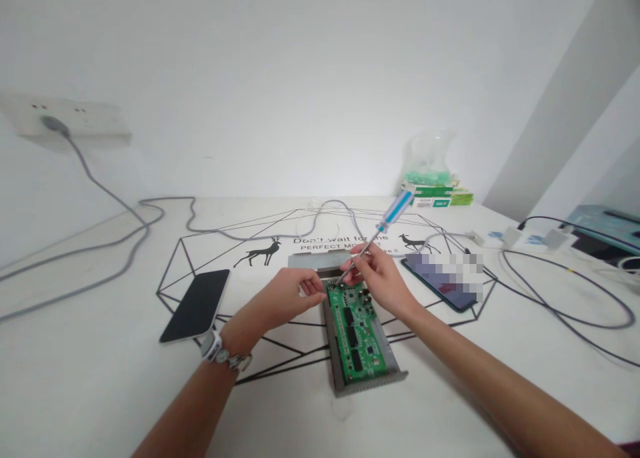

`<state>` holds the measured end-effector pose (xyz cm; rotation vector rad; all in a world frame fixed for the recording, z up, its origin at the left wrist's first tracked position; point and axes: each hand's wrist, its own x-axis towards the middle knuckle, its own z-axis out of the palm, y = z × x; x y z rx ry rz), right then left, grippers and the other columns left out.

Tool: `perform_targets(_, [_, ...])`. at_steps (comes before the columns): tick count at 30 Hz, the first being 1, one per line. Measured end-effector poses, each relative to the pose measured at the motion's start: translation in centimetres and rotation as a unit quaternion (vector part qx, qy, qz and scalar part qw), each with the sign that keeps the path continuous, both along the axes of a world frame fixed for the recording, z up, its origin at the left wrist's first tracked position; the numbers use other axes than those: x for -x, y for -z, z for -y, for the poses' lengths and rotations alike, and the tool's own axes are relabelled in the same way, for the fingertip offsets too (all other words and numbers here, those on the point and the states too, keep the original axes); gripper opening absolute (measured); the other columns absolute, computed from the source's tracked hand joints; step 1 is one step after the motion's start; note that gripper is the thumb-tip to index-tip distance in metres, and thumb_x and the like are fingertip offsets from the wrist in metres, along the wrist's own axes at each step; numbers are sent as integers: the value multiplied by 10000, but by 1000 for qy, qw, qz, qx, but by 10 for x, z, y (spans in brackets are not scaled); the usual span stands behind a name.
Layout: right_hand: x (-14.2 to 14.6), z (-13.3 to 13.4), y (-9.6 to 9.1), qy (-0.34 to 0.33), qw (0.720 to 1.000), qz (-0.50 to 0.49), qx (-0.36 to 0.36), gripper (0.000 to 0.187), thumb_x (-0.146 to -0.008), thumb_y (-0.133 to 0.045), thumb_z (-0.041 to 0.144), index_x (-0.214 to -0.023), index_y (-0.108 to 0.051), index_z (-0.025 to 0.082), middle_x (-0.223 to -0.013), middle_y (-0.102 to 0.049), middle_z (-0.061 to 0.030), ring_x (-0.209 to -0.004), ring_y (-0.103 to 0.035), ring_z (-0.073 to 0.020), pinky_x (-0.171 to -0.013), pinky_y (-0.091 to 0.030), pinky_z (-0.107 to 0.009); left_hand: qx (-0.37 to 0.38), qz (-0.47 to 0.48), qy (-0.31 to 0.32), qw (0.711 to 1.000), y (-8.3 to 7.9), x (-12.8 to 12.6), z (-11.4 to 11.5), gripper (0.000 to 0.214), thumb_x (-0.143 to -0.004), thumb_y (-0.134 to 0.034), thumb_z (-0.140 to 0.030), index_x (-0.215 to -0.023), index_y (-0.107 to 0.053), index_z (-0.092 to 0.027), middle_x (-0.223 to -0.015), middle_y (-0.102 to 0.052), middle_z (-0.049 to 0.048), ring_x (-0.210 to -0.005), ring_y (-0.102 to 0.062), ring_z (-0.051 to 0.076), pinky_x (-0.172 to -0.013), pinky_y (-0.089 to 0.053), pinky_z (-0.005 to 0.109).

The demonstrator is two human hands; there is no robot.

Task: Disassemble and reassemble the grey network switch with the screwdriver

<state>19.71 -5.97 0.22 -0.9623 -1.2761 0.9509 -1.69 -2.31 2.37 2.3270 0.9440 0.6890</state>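
Note:
A green circuit board (363,335) lies in a grey metal tray-like case (399,377) in the middle of the table. My right hand (375,271) is closed around the shaft of a screwdriver (395,211) with a clear and blue handle. The tool leans up to the right, its tip down at the far end of the board. At the board's far left corner is my left hand (293,291), its fingers curled and pinched together. Whatever those fingers may hold is too small to see. Behind both hands lies a flat grey metal cover (300,261).
A dark-screened phone (196,306) lies to the left, another phone (440,285) to the right. Grey cable (240,235) winds along the back from a wall socket (75,116). Small boxes (433,195) with a plastic bag stand at the back right, and a power strip (535,238) lies nearer.

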Motion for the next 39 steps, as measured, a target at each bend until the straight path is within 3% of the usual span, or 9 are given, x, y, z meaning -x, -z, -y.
perform_targets(5, [-5,25,24,8,987,-149,63,369,-798,-716,446,-928,-436,245,-844,-745,-19,-664,-709,-167,-682,-591,-331,26,-9,20,999,1,0,6,80,-734,-728,-278,-761,-708,-205,-689,-700,8,-634,-637,162,-582,-476,244])
perform_targets(9, [0,28,32,33,974,-207,79,385,-760,-758,387,-908,-432,246,-836,-747,-13,-648,-699,-154,-668,-581,-301,37,-22,17,999,0,-3,9,68,-720,-737,-249,-742,-693,-201,-698,-695,-3,-643,-626,156,-596,-462,239])
perform_targets(25, [7,29,24,53,963,-255,73,384,-726,-778,325,-886,-439,242,-809,-747,-3,-637,-700,-154,-656,-582,-294,-18,-26,20,999,-3,-12,10,82,-826,-655,-241,-791,-710,-191,-766,-718,10,-681,-605,140,-627,-439,243])
perform_targets(33, [9,32,24,49,958,-274,70,406,-713,-787,326,-892,-431,250,-791,-743,19,-641,-702,-152,-678,-575,-284,-65,-33,21,997,4,-19,13,80,-873,-592,-192,-829,-651,-160,-820,-671,27,-753,-594,150,-703,-449,276])
perform_targets(39, [9,33,21,47,956,-283,67,405,-723,-781,294,-891,-415,252,-792,-748,13,-654,-714,-159,-686,-574,-280,-51,-13,13,999,6,-20,12,84,-893,-583,-217,-862,-642,-165,-841,-669,29,-753,-595,151,-686,-459,273])
